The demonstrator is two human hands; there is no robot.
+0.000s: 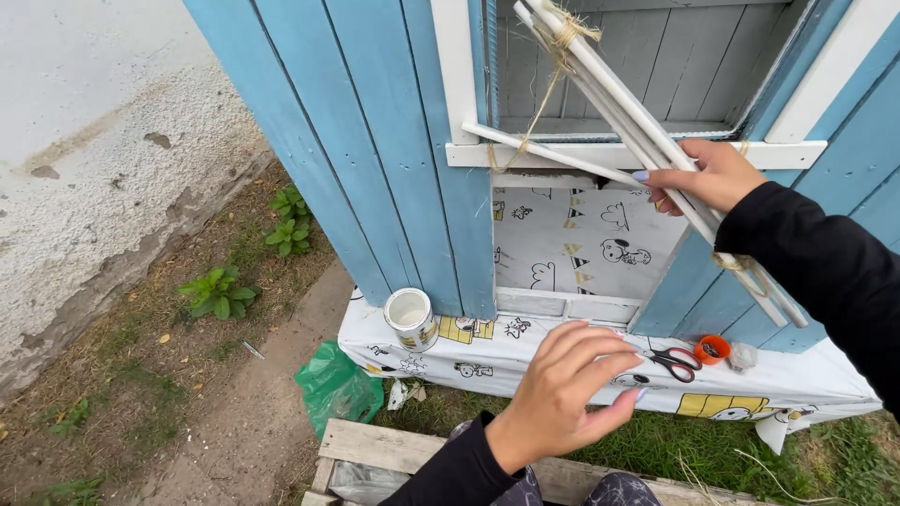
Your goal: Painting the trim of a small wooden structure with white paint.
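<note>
The left hand (562,389) hovers open, its grip empty, near the scissors (677,362) on the cloth-covered ledge (525,361). Farther up, the right hand (708,175) has its grip closed around a bundle of white sticks (609,89) tied with twine, leaning across the window frame (637,153).

the sticks (619,103) are a bundle of thin white rods, tied with tan twine near the top and again near the low end. they slant from upper left to lower right across the window opening. one loose rod (548,152) lies flatter, along the white sill.
</note>
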